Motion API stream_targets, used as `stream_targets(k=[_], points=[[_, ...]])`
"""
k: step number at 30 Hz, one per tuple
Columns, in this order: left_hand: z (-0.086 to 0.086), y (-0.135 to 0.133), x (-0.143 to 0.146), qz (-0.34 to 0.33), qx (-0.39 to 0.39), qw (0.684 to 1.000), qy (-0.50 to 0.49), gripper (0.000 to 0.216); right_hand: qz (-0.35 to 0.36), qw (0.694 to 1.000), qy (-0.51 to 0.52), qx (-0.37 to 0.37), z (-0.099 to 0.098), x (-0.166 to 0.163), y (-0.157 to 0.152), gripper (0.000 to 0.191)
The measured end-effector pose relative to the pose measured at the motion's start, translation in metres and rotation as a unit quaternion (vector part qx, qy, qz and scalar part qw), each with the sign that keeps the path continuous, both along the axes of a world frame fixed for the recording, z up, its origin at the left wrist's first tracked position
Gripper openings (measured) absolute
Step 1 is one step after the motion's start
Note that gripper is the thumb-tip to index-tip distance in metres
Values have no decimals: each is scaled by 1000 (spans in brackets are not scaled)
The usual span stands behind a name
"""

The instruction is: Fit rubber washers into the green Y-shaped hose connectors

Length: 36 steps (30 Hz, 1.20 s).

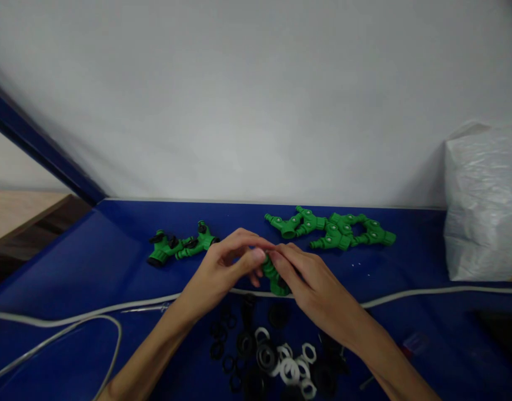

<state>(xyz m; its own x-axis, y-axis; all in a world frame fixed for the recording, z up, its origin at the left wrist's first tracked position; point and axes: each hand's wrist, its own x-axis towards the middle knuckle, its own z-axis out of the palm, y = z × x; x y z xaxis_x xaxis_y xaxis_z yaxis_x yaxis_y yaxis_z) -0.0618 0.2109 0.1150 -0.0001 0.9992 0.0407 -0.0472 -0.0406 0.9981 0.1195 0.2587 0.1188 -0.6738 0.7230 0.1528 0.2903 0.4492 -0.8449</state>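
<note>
A green plastic Y-shaped hose splitter (276,280) is between my two hands above the middle of the blue table. My right hand (306,273) is closed around its right side, thumb and fingers near the upper end. My left hand (226,262) pinches at the same upper end with thumb and index finger; the exact contact is partly covered by the fingers. Below lie loose black rings (266,356) and white hexagonal rings (289,370). Two green splitters with black valve handles (159,250) rest to the left.
Several green splitters without handles (333,236) lie at the back right. A pale cable (406,293) crosses the blue table (88,267) behind the rings. At the far right stands a white plastic-wrapped bag (485,206); a white wall (239,111) closes off the back.
</note>
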Motion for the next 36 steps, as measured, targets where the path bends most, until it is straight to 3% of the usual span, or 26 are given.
stream_targets(k=[6, 8, 10, 12, 15, 17, 21, 24, 26, 30, 36], points=[[0, -2, 0, 17, 54, 994, 94, 20, -27, 998, 17, 45, -6, 1, 2, 25], [0, -3, -1, 45, 60, 993, 91, 16, -104, 987, 77, 95, -7, -1, 5, 20], [-1, -3, -3, 74, 50, 994, 69, 18, -211, 962, 156, 79, -8, -1, 7, 43], [-1, -2, -3, 83, 33, 995, 51, 21, -245, 943, 216, -62, -8, -2, 10, 55], [0, 0, -2, 77, 32, 995, 50, 24, -151, 893, 271, -326, -6, -5, 11, 45], [2, 0, -1, 70, 41, 994, 73, 24, -111, 859, 303, -397, -5, -8, 11, 38], [7, -14, -4, 53, 58, 979, 189, 29, -125, 856, 316, -389, -5, -8, 12, 34], [3, -43, -13, 87, 44, 934, 345, 16, -139, 861, 318, -373, -4, -4, 14, 30], [-4, -65, -21, 71, 6, 911, 407, 18, -139, 862, 314, -372, -3, -3, 14, 28], [-20, -91, -34, 56, -2, 875, 480, 18, -128, 867, 290, -384, 1, -3, 9, 31], [-22, -85, -31, 34, -18, 862, 506, 16, -124, 885, 254, -369, -1, -5, 4, 25]])
